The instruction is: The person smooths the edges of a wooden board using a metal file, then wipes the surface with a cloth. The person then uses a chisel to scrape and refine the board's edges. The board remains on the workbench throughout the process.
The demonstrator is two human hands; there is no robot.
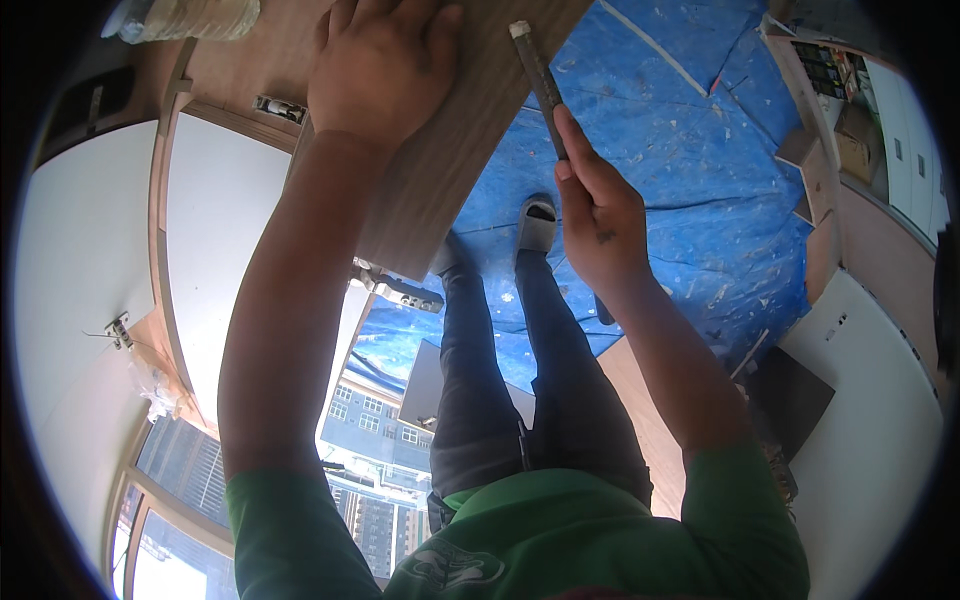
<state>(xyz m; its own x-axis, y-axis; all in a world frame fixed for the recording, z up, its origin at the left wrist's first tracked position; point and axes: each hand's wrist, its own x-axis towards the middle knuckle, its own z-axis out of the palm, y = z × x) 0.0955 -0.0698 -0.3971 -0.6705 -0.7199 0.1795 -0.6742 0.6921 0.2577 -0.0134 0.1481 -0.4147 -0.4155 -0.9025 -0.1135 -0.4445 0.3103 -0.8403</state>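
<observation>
Right hand (pixel 605 225), one: fingers and thumb closed round a slim dark bar (pixel 541 85) with a pale tip, the bar slanting up and to the left, its upper end clear of the fist and just beside the edge of a wood-grain panel (pixel 425 190), over the blue sheet behind. Left hand (pixel 385 75), one: back uppermost, laid on the same panel near the upper edge of the view, fingers partly cut off there; whether they clasp anything cannot be told. Metal hinges, two: a long one (pixel 402 287) at the panel's near end, a smaller one (pixel 280 108) to the left of the left wrist. White board (pixel 225 240), one, to the left of the left forearm. Clear plastic bottle (pixel 195 18), one, lying at upper left, partly out of view. Blue sheet (pixel 660 150), one, creased and speckled, spread over the floor. Grey slipper (pixel 537 228), on a foot upon the sheet. Brown carton (pixel 857 143), one, at far right.
</observation>
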